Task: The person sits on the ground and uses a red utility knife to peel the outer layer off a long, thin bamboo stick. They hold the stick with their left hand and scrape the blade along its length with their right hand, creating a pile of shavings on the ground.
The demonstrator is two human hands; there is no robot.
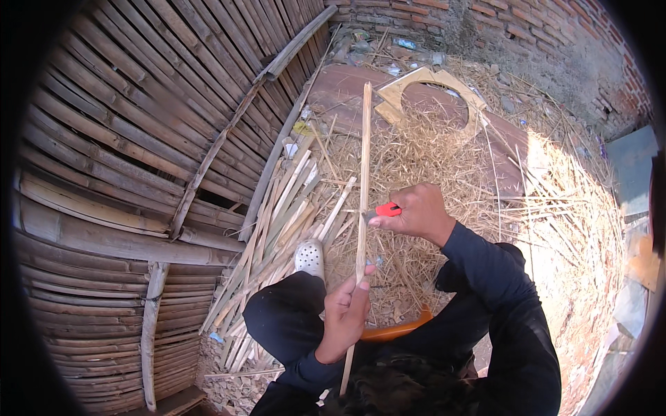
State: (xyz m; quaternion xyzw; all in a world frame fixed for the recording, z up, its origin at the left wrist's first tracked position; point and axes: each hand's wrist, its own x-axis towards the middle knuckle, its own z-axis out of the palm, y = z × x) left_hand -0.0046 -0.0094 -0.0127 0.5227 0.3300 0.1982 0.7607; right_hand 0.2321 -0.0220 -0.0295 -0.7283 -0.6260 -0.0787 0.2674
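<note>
A long thin bamboo strip (364,145) runs upright through the middle of the view, from my lap to well past my hands. My left hand (345,312) grips it low down, fingers closed around it. My right hand (415,211) holds a small red-handled knife (386,210) with its blade against the strip, a little above my left hand. Both forearms are in dark sleeves. My knee in dark trousers (284,315) and a white perforated shoe (309,258) lie just left of the strip.
A pile of cut bamboo strips (277,229) lies to the left, beside a wall of bamboo poles (125,173). Shavings (444,159) cover the ground ahead. A plywood piece with a round cut-out (423,83) lies near a brick wall (541,35). An orange seat edge (395,331) shows below.
</note>
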